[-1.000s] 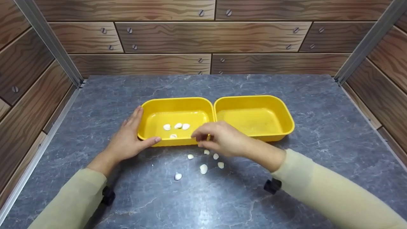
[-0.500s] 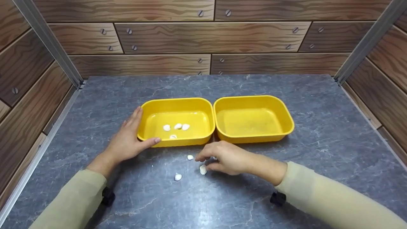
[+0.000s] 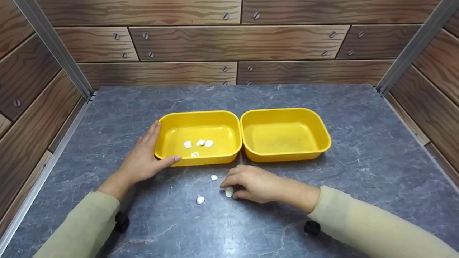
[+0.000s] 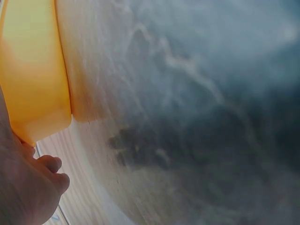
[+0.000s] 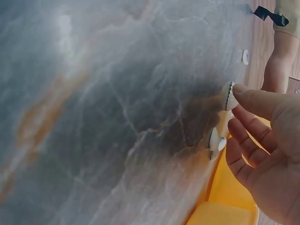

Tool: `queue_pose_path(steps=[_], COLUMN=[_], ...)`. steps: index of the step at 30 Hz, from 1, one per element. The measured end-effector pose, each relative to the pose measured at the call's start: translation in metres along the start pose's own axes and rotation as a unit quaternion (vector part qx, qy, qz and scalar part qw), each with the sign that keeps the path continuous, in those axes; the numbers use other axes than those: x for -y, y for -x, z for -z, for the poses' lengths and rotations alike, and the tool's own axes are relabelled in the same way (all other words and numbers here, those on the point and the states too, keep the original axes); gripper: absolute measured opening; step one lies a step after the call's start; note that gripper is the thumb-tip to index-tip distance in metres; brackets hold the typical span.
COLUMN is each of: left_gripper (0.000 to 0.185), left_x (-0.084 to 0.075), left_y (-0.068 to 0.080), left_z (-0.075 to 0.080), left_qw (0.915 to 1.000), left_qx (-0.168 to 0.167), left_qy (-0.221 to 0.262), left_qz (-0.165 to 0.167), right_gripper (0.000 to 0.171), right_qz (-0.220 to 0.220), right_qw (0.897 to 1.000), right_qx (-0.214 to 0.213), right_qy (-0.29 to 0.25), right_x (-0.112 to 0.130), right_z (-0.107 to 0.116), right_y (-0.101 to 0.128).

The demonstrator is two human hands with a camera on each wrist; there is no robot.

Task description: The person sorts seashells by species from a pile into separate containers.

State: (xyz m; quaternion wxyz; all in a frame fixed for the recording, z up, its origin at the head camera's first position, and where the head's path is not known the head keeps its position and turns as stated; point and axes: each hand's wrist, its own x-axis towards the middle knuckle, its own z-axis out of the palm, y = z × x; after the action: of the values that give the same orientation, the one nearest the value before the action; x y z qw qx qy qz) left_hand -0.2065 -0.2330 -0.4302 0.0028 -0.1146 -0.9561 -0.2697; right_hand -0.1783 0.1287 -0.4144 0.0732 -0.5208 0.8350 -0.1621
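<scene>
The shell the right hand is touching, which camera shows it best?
The right wrist view: the shell is close up there, its ribbed edge clear, with a fingertip of the right hand on it. The head view shows it only as a small white speck half under the fingers. The left wrist view misses it.

trays: two yellow trays [image 3: 285,134] sitting side by side | shells in left tray: four white shells [image 3: 198,145] lying inside | shells on table: three loose shells [image 3: 214,177] showing in front | hands: two hands [image 3: 143,161] showing
</scene>
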Motion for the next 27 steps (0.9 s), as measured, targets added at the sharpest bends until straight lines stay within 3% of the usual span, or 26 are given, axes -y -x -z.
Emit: queue_pose_path(steps=[27], left_gripper=[0.118], left_x=[-0.0005], left_y=[-0.0001], left_z=[-0.0003], left_qw=[1.0], left_qx=[0.001], left_qy=[0.002], left_qz=[0.005], right_gripper=[0.013], right_qz=[0.012], right_qw=[0.999], right_qx=[-0.021], right_qy=[0.038], right_x=[0.001], right_z=[-0.007], right_y=[-0.003])
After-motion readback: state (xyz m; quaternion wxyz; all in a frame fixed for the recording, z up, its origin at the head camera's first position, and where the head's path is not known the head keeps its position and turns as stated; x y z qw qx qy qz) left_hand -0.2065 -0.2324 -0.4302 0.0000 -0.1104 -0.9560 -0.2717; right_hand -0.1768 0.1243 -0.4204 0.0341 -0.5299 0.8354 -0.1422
